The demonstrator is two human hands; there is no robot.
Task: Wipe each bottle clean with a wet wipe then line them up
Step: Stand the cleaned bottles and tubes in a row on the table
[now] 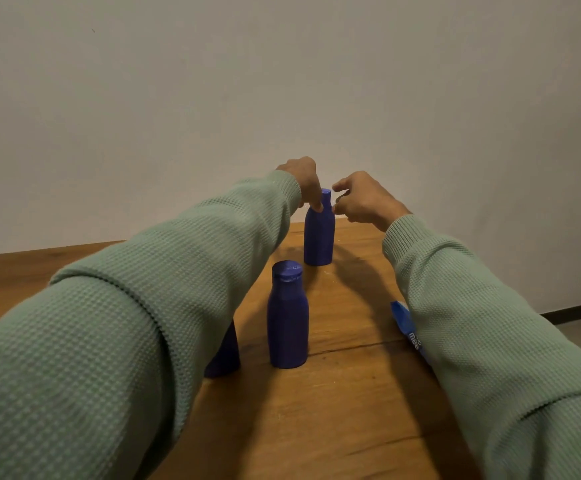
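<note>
I'm seeing single head view, looking forward-down along both sleeves, wooden table (351,410) close, wall (282,81) beyond.

Both arms outstretched — left hand (303,180) pinching, right hand (361,199) half-curled.

1 bottle (225,351) mostly behind left sleeve (116,323), wipe pack (407,327) half-hidden

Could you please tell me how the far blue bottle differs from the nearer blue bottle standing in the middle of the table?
The far bottle has the left hand gripping its neck and the right hand close beside it; the nearer bottle stands untouched. The far bottle's cap is partly hidden by fingers, while the nearer bottle's cap is fully visible. Both are upright, dark blue, similarly shaped, on the wooden table.
</note>
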